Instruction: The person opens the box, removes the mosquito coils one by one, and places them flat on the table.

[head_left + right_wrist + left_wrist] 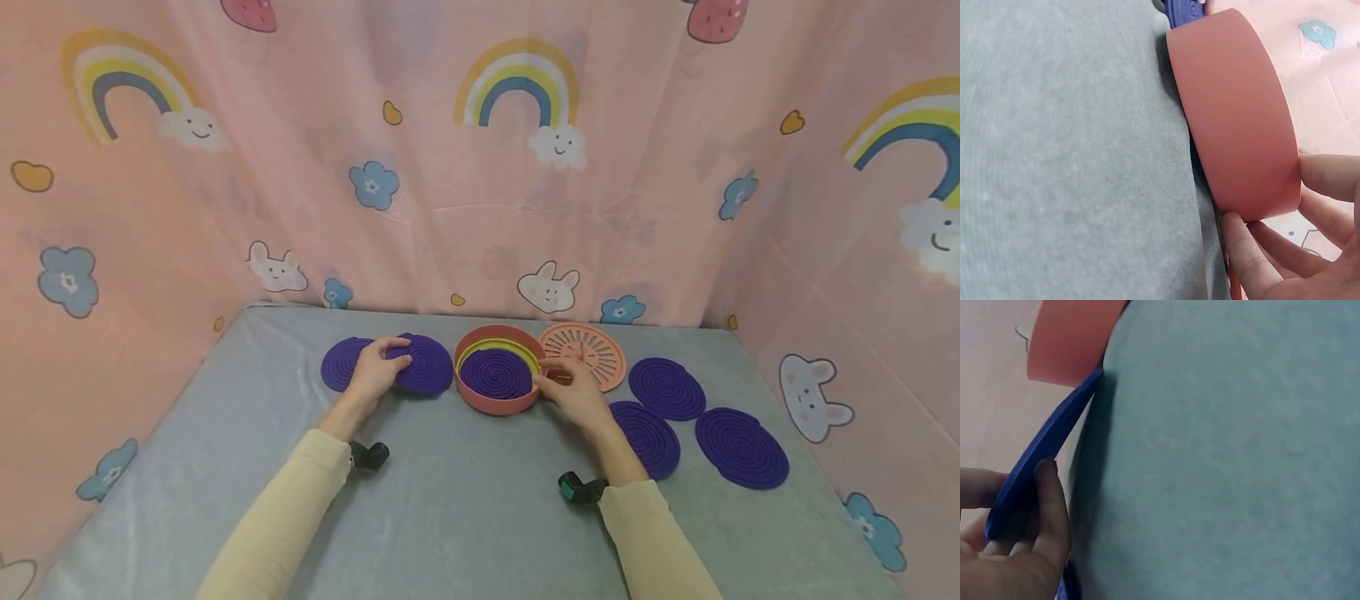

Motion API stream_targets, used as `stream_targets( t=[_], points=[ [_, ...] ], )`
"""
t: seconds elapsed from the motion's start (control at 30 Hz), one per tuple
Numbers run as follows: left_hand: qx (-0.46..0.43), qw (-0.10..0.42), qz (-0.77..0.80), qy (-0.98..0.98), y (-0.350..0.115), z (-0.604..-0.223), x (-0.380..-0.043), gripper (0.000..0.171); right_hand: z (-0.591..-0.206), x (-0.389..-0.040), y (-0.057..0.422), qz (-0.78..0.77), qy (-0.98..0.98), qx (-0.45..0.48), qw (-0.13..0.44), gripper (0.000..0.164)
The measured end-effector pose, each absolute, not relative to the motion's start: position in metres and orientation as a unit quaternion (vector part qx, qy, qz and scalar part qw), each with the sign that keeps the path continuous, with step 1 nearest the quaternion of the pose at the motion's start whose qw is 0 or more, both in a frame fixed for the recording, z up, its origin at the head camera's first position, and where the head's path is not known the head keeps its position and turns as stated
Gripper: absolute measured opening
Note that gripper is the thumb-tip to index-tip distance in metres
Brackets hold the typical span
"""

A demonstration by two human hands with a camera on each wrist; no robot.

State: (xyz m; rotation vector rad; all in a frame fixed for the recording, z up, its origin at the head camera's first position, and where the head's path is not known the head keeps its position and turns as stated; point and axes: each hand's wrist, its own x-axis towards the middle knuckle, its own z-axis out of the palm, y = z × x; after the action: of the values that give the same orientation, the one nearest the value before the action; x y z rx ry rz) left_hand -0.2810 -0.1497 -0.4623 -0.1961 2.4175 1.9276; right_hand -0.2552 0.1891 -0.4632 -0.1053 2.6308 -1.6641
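My left hand [372, 372] pinches the near edge of a purple spiral mosquito coil [427, 368] between thumb and fingers. In the left wrist view this held coil [1047, 447] is tilted, its far edge close by the red round case [1075, 340]. Another coil [337, 363] lies under and left of that hand. My right hand [581, 402] grips the right side of the case [498, 407], thumb and fingers at its wall and rim. Inside the case, a purple coil [495, 375] lies within a yellow inner rim [501, 342].
An orange slotted lid [603, 350] lies right of the case, partly behind my right hand. Several more coils, among them one coil [667, 388] and another coil [742, 447], lie on the grey cloth-covered table [465, 517]. A pink patterned curtain [450, 242] stands behind.
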Motion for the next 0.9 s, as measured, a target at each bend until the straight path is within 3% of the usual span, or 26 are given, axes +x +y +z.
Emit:
stream_targets(
  t=[0.57, 0.9],
  points=[
    [-0.007, 0.032, 0.447, 0.894, -0.153, -0.464, -0.285, 0.052, -0.466, -0.255, 0.191, -0.542, 0.838, -0.051, 0.007, 0.042],
    [0.013, -0.002, 0.397, 0.918, -0.16, -0.464, -0.283, 0.049, -0.466, -0.255, 0.191, -0.536, 0.843, -0.044, 0.009, 0.042]
  ],
)
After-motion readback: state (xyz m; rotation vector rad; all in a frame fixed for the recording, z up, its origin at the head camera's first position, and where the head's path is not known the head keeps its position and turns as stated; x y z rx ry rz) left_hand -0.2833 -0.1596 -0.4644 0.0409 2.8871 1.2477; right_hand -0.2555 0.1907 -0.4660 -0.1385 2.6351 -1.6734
